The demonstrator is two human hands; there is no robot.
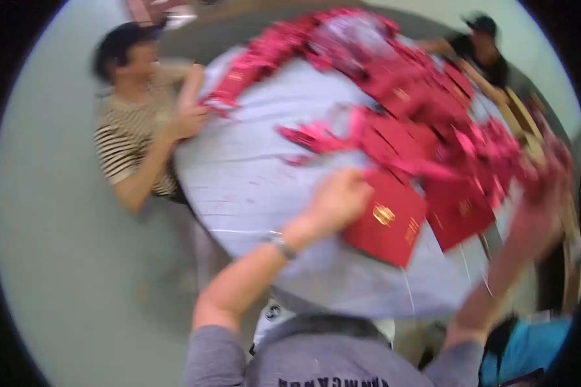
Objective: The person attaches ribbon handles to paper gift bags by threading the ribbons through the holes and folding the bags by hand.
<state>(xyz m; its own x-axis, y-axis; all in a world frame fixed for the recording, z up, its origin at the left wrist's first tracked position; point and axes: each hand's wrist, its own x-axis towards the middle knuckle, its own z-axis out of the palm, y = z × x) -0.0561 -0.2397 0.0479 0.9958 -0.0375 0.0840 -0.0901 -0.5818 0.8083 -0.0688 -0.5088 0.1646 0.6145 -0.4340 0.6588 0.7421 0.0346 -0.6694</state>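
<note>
Close in front of me is a flat red paper bag [397, 222] with a gold emblem and a thin white cord trailing from its near edge. My left hand [345, 197], a watch on its wrist, is closed at the bag's far left edge; its fingertips are partly hidden. To the right lies a second red paper bag [461, 216], partly under the pile. My right hand [539, 209] is raised at the far right beside shiny pink ribbons [497, 151]. Motion smears its fingers, so I cannot make out what it holds.
A heap of red bags [407, 97] and pink ribbon covers the far and right parts of the white-covered table [239, 168]. One person [139, 116] works at the left edge, another [484, 55] at the far right by a cardboard box [523, 122].
</note>
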